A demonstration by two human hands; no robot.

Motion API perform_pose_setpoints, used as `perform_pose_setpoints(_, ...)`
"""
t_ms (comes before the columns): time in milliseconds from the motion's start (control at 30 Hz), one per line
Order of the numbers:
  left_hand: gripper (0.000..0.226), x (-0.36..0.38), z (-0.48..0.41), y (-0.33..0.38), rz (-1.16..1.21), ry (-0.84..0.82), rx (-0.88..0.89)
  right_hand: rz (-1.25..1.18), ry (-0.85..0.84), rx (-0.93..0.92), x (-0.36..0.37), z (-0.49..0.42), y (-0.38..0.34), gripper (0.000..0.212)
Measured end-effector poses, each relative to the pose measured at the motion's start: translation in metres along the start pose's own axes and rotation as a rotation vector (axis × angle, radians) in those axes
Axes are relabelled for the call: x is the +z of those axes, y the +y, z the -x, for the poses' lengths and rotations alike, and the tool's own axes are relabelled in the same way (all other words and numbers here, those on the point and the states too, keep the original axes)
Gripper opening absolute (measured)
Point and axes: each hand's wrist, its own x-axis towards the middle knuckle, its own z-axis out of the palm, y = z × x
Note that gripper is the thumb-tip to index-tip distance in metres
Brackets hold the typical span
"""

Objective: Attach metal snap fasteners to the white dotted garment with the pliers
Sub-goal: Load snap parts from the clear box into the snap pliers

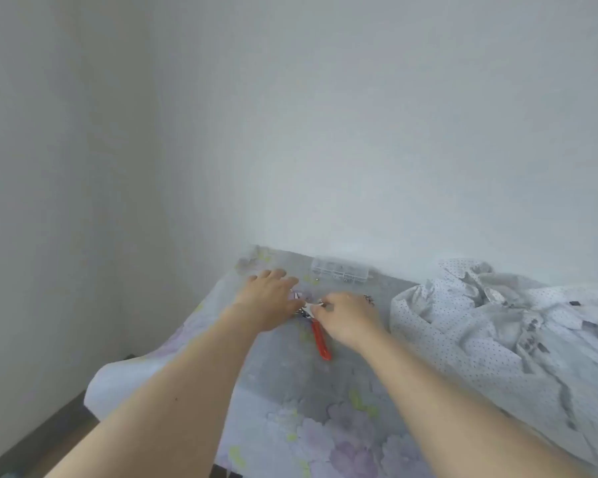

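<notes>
The pliers (320,339) lie on the flowered sheet, one red handle pointing toward me and the metal head between my hands. My right hand (347,319) pinches a small white part at the pliers' head (313,308). My left hand (273,300) lies palm down just left of the head, fingers spread, thumb beside the metal; it grips nothing that I can see. The white dotted garment (480,336) is crumpled in a heap to the right, apart from both hands. A small metal piece (369,300) lies just beyond my right hand.
A clear plastic compartment box (339,270) with small parts stands at the far edge by the wall. The flowered sheet (290,408) covers the surface, which drops off at the left edge to a dark floor (49,432). Walls close the back and left.
</notes>
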Motion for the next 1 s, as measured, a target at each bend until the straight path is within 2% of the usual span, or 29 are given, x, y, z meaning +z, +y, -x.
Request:
perform_pose_setpoints(267,0.052,0.003,-0.003,-0.018,0.045,-0.017,-0.036,0.125,0.036,0.068,0.017,-0.009,-0.007,0.029)
perform_pose_setpoints(600,0.044,0.009,-0.004,-0.030,0.087,-0.056,-0.069,0.100,0.041,0.230,0.018,-0.016,-0.017,0.028)
perform_pose_setpoints(767,0.043,0.007,-0.004,-0.032,0.090,-0.043,-0.070,0.053,0.057,0.292,0.014,-0.017,-0.019,0.019)
perform_pose_setpoints(1000,0.042,0.006,-0.006,-0.031,0.111,-0.023,-0.061,-0.209,0.013,0.349,0.017,-0.025,-0.015,0.026)
